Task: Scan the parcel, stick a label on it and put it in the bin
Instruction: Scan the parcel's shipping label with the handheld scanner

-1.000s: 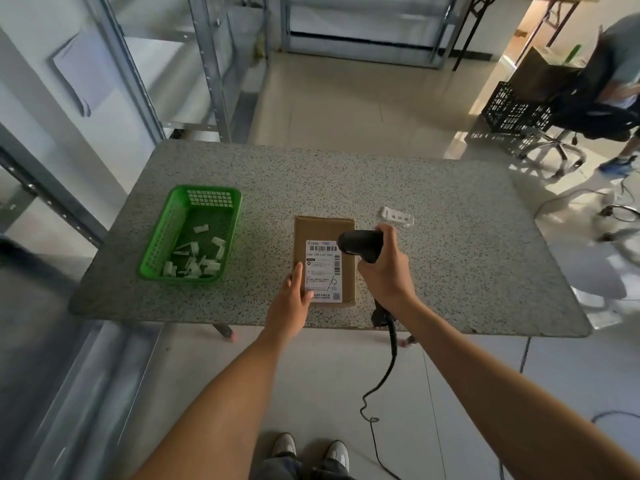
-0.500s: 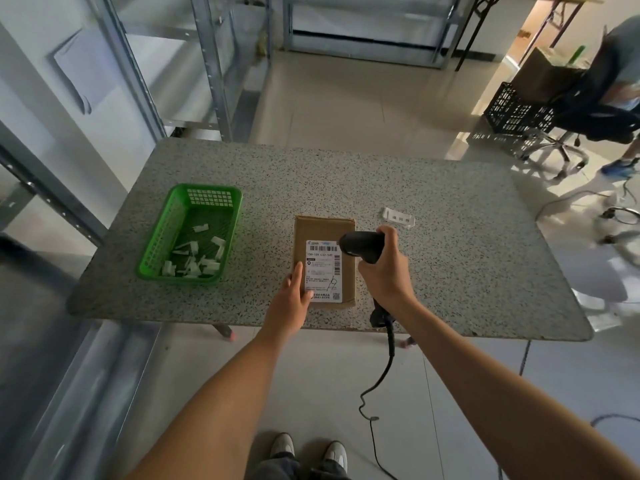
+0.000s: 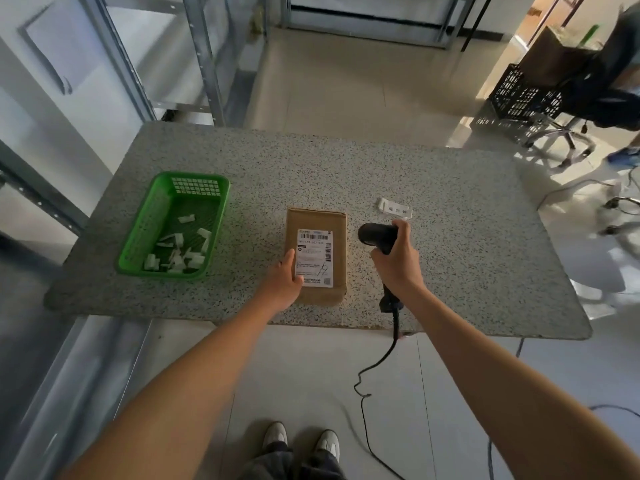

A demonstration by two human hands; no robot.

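Observation:
A flat brown cardboard parcel with a white shipping sheet on top lies near the table's front edge. My left hand rests on its lower left corner, thumb on the sheet, holding it down. My right hand grips a black corded barcode scanner just right of the parcel, its head turned toward the parcel. A small white label with printed characters lies on the table behind the scanner. A green plastic bin stands at the left with several white paper scraps inside.
The speckled stone table has bare surface on the right. The scanner's cable hangs off the front edge to the floor. Metal shelving stands behind left. A black crate and a seated person on an office chair are at far right.
My right hand has carried the scanner to the right, off the parcel, so the whole shipping sheet now shows. The left hand stays on the parcel's corner.

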